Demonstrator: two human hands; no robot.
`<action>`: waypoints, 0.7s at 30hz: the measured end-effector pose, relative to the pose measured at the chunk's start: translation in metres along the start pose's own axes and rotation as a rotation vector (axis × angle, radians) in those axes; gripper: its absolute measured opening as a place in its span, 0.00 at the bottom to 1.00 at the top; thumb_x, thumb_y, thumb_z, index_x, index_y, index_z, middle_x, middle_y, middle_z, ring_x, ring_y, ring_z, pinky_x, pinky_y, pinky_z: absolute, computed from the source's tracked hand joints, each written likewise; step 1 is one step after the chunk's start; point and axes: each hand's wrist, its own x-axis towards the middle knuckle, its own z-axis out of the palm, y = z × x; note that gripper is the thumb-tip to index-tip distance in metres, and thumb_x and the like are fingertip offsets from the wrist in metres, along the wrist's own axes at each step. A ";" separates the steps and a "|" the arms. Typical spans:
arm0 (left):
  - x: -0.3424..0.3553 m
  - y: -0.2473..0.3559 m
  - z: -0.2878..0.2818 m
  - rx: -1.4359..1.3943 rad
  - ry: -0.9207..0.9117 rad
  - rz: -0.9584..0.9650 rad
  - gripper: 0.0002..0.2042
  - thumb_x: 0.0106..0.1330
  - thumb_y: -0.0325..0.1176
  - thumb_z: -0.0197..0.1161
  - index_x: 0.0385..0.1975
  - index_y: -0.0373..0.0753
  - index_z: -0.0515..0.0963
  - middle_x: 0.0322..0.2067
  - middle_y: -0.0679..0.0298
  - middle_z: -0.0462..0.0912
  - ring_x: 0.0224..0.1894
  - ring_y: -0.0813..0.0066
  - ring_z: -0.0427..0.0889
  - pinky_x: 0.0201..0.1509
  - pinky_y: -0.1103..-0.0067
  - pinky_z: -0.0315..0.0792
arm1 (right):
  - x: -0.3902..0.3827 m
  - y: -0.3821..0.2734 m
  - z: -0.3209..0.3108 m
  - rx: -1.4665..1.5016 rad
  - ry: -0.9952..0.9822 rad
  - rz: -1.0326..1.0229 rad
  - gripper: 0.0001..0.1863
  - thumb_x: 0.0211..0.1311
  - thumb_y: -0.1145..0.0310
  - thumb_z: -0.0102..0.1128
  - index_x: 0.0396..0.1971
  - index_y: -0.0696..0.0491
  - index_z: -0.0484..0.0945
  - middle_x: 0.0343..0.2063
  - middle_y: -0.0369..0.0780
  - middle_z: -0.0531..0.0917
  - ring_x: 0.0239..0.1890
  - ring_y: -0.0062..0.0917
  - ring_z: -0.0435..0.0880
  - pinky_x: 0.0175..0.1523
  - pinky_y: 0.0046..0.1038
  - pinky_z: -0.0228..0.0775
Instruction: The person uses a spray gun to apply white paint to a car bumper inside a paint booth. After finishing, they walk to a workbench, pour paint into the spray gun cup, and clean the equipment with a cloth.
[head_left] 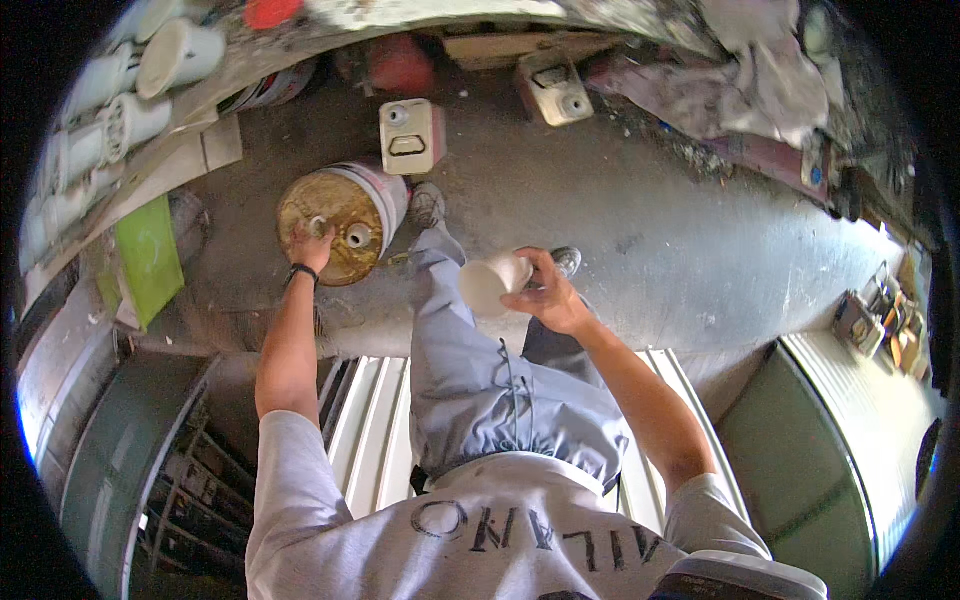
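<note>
My left hand (311, 247) rests on the golden, stained lid of a white bucket (345, 211) that stands on the floor, its fingers closed around a small cap near the lid's middle. A second white spout opening sits just right of it on the lid. My right hand (549, 292) holds a white bowl (493, 283) by its rim, tilted, above my knee. My legs in grey trousers step toward the bucket.
A cream plastic canister (410, 137) lies behind the bucket and another (553, 88) farther right. White pipes and pots (130, 90) line a shelf at left beside a green sheet (148, 258). Crumpled cloth (745, 75) lies far right. A corrugated metal sheet (375, 425) lies underfoot.
</note>
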 end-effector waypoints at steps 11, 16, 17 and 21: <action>-0.062 0.019 0.022 -0.246 -0.048 -0.167 0.47 0.69 0.58 0.62 0.77 0.34 0.48 0.74 0.44 0.58 0.73 0.47 0.62 0.75 0.56 0.62 | -0.082 0.074 -0.108 -0.320 0.193 0.081 0.45 0.49 0.56 0.82 0.64 0.50 0.65 0.48 0.42 0.81 0.54 0.29 0.79 0.57 0.33 0.73; -0.019 -0.025 0.046 -0.089 -0.183 -0.296 0.46 0.71 0.61 0.57 0.77 0.35 0.48 0.70 0.46 0.64 0.69 0.52 0.68 0.70 0.58 0.67 | -0.061 0.085 -0.142 -0.466 0.305 0.026 0.43 0.52 0.56 0.81 0.64 0.48 0.64 0.55 0.43 0.77 0.57 0.30 0.79 0.56 0.34 0.78; -0.009 -0.036 0.058 -0.069 -0.131 -0.172 0.44 0.71 0.61 0.56 0.77 0.36 0.50 0.68 0.46 0.67 0.67 0.54 0.70 0.68 0.58 0.69 | -0.056 0.087 -0.140 -0.392 0.298 0.001 0.43 0.53 0.56 0.80 0.64 0.48 0.64 0.56 0.43 0.76 0.58 0.31 0.78 0.56 0.34 0.79; 0.027 -0.044 0.076 -0.117 -0.096 0.077 0.36 0.73 0.58 0.55 0.70 0.35 0.63 0.61 0.51 0.76 0.60 0.57 0.76 0.62 0.59 0.73 | -0.021 0.096 -0.116 -0.194 0.243 -0.083 0.42 0.56 0.56 0.77 0.65 0.50 0.62 0.58 0.44 0.75 0.58 0.34 0.80 0.54 0.34 0.80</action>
